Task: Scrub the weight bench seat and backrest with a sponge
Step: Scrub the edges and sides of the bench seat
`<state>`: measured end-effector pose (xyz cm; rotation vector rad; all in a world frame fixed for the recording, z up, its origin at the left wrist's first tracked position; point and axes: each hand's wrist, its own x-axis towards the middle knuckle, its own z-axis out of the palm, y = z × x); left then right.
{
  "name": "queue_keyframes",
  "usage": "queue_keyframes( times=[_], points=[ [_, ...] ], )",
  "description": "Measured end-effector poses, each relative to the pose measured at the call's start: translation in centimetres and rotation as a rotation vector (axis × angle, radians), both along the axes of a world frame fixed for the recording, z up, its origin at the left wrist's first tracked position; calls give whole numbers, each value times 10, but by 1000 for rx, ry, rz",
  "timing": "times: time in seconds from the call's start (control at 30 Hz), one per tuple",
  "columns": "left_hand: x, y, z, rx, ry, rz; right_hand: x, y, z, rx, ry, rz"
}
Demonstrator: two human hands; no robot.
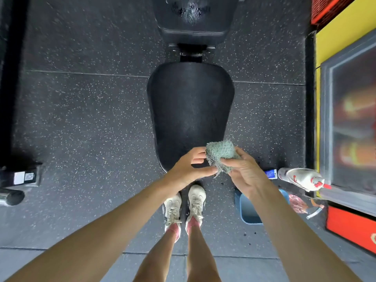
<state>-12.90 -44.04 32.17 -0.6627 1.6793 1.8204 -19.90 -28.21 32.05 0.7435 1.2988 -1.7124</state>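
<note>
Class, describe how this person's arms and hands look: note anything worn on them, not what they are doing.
The left hand and right hand are bare: no gloves, no ring showing. The left forearm and right forearm are uncovered to the frame's edge, with no sleeve, watch or bracelet in view.

Seat (pixel 190 110) top open from above along most of its length. Near end covered by left hand (pixel 187 169) and right hand (pixel 242 174), both holding sponge (pixel 220 154). Wide floor (pixel 81 119) left of seat passable; dark frame (pixel 10 78) and metal bar end (pixel 12 197) far left, well apart. Right side tighter: spray bottle (pixel 301 179), blue basin (pixel 250 208), glass-fronted cabinet (pixel 350 119). Hinge bracket (pixel 191 51) sits between seat and backrest (pixel 193 17).
</note>
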Motion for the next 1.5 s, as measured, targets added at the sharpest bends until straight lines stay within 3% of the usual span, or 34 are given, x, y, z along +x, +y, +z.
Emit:
queue_keyframes(
  times=[0.23, 0.33, 0.43, 0.6, 0.8, 0.9, 0.97, 1.03, 1.17, 1.33, 1.4, 1.5],
  points=[
    [-26, 9, 0, 85, -29, 475, -13, -23, 1, 15, 119, 218],
    [-29, -3, 2, -20, 9, 483, -18, -30, 6, 148, 273, 412],
    [-34, -20, 5, -98, 59, 403, -25, -44, 12, 266, 449, 451],
    [-40, -51, 14, -65, 128, 437, -30, -79, 13, 365, 740, 618],
    [-35, -88, 0, -145, -88, 645, -17, -120, 6, 534, 954, 497],
    [-33, -104, 0, 103, -286, 836, -10, -138, 3, 519, 1056, 440],
    [-33, -116, 5, 377, -296, 758, -3, -148, 1, 496, 1157, 475],
    [-36, -131, 6, 521, -203, 644, 4, -158, -2, 559, 1284, 540],
    [-42, -156, 0, 400, -145, 533, 4, -185, -9, 680, 1401, 623],
    [-46, -192, -26, 227, -155, 668, 9, -207, -29, 758, 1352, 744],
    [-49, -209, -38, 5, -147, 677, 7, -209, -32, 835, 1279, 762],
    [-58, -218, -61, -327, -107, 529, -10, -210, -35, 970, 1179, 832]
  ],
)
